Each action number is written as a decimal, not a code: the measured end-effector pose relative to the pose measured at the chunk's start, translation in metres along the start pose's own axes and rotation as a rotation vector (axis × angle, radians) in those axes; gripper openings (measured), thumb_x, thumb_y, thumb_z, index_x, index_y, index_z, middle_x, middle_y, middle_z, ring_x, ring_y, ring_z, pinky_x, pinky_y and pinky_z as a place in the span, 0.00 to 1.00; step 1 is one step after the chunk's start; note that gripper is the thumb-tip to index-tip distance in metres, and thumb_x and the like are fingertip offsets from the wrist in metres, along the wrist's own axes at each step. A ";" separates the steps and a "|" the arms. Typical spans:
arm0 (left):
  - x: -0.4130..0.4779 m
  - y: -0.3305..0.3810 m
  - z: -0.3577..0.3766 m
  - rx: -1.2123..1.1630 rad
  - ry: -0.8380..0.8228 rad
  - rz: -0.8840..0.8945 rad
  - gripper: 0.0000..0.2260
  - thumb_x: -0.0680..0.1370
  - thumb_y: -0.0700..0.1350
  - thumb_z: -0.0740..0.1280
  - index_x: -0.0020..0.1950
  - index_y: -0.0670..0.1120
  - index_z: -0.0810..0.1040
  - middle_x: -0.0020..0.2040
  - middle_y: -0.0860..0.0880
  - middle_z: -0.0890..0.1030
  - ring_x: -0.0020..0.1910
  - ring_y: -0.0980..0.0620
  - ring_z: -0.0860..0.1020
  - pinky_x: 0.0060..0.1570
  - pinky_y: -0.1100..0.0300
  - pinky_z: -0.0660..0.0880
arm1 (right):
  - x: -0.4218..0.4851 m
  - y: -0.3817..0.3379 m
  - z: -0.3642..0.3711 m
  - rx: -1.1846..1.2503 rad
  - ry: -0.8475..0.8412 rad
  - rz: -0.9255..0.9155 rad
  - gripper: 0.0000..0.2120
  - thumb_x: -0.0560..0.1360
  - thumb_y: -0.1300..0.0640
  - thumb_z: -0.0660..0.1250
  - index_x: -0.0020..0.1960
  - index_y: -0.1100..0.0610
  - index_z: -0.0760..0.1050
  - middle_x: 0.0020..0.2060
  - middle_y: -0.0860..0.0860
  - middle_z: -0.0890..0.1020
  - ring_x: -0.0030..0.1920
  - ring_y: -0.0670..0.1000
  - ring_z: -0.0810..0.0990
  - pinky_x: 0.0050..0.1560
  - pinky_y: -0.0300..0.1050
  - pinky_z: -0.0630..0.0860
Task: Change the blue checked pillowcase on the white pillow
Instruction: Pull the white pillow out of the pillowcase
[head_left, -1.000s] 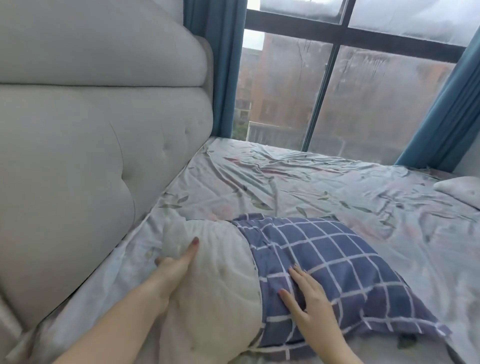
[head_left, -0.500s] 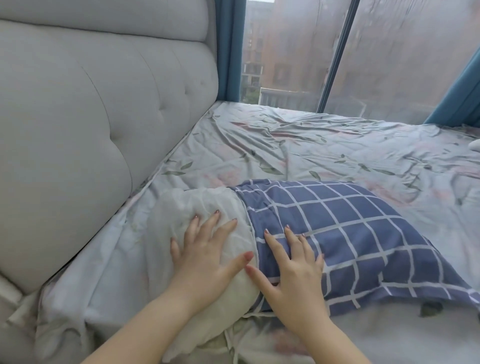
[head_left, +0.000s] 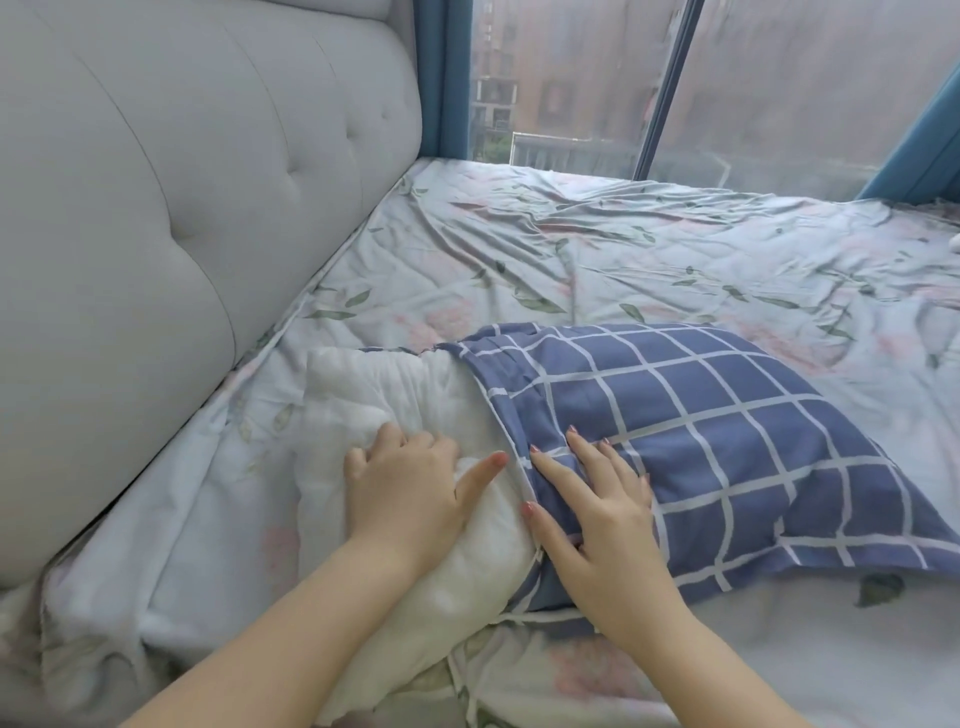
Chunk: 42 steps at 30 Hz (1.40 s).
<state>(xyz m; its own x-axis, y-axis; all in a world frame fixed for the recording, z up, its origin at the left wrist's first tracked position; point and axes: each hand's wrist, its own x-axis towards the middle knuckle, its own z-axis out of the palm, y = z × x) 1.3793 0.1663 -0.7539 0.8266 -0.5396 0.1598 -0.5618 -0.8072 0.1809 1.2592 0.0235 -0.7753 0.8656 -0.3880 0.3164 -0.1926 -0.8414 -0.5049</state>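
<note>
Near the grey headboard (head_left: 182, 208), the white pillow (head_left: 415, 395) lies on the floral bedsheet (head_left: 571, 249), its left half bare and the rest inside the blue checked pillowcase (head_left: 717, 415). Stripping looks to be the step in hand. The left hand (head_left: 405, 488) seems to bunch the pillow in curled fingers. The right hand (head_left: 597, 514) presses flat, fingers spread, by the case's open hem. Next, I'd judge, draw the pillow out while pinning the case, though the headboard crowds that pull.

Home bedroom: bed (head_left: 623, 249), padded headboard (head_left: 182, 208), window (head_left: 779, 78)

Soft grey daylight enters through the window (head_left: 675, 83); shadows are faint, the frame bends at its edges, details slightly soft.
</note>
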 end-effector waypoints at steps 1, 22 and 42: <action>0.002 -0.002 0.000 -0.020 0.014 0.016 0.35 0.70 0.74 0.30 0.37 0.52 0.66 0.45 0.55 0.78 0.57 0.49 0.70 0.53 0.49 0.67 | 0.000 0.001 -0.001 0.003 -0.009 -0.007 0.25 0.76 0.36 0.53 0.69 0.42 0.72 0.75 0.51 0.67 0.76 0.59 0.59 0.72 0.69 0.57; 0.021 -0.042 -0.040 -0.439 0.236 0.060 0.26 0.78 0.64 0.49 0.28 0.47 0.60 0.22 0.51 0.65 0.29 0.45 0.70 0.33 0.51 0.66 | 0.013 0.043 -0.032 0.035 -0.141 -0.072 0.20 0.82 0.57 0.58 0.72 0.46 0.68 0.76 0.36 0.57 0.77 0.39 0.48 0.72 0.36 0.52; -0.052 0.041 -0.002 -0.210 0.360 0.263 0.20 0.80 0.59 0.54 0.60 0.48 0.77 0.54 0.51 0.77 0.53 0.46 0.73 0.58 0.49 0.69 | 0.001 0.032 -0.023 -0.062 0.059 -0.079 0.26 0.80 0.41 0.51 0.71 0.53 0.72 0.73 0.46 0.69 0.75 0.53 0.61 0.74 0.54 0.63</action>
<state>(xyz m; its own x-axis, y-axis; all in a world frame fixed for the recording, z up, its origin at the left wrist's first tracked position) 1.3132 0.1616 -0.7524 0.6134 -0.5720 0.5445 -0.7748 -0.5692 0.2750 1.2434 -0.0125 -0.7723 0.8507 -0.3398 0.4010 -0.1550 -0.8911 -0.4265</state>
